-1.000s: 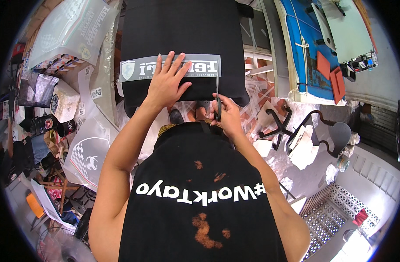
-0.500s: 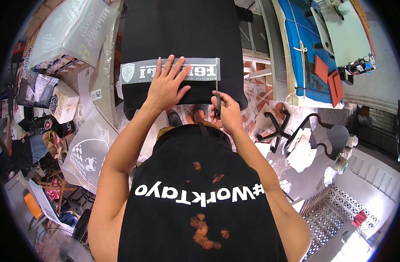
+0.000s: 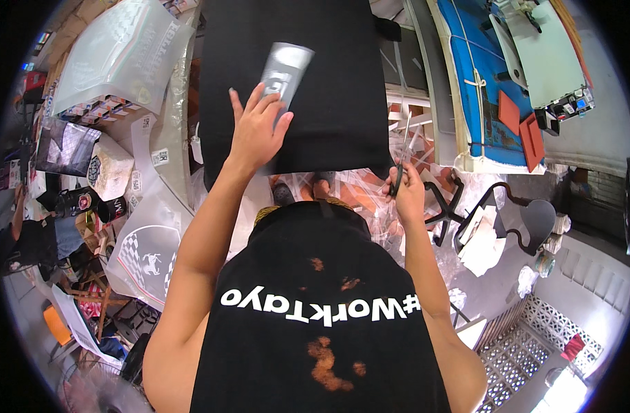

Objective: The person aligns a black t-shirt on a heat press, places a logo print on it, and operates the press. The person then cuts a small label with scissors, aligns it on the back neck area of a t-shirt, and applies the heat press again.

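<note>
On a black padded surface (image 3: pixel 342 89), my left hand (image 3: pixel 256 134) has its fingers on the lower end of a grey film strip (image 3: pixel 287 65) with white lettering. The strip stands slantwise away from me and is motion-blurred. My thumb is at its right side and the little finger sticks out apart. Beyond the surface's right front corner, my right hand (image 3: pixel 410 189) grips scissors (image 3: pixel 397 180) by their dark handles, the blades pointing up and away from me. Nothing lies between the blades.
At left, large printed film sheets (image 3: pixel 115 55) cover stacked goods, and a person in dark clothes (image 3: pixel 36 241) is near the edge. At right are a blue-topped frame (image 3: pixel 470 76) and a chair base (image 3: pixel 442 206). Film scraps (image 3: pixel 359 189) litter the floor.
The strip, flat and crosswise before, is now turned lengthwise under my left hand. My right hand has moved right with the scissors, away from the strip and off the black surface.
</note>
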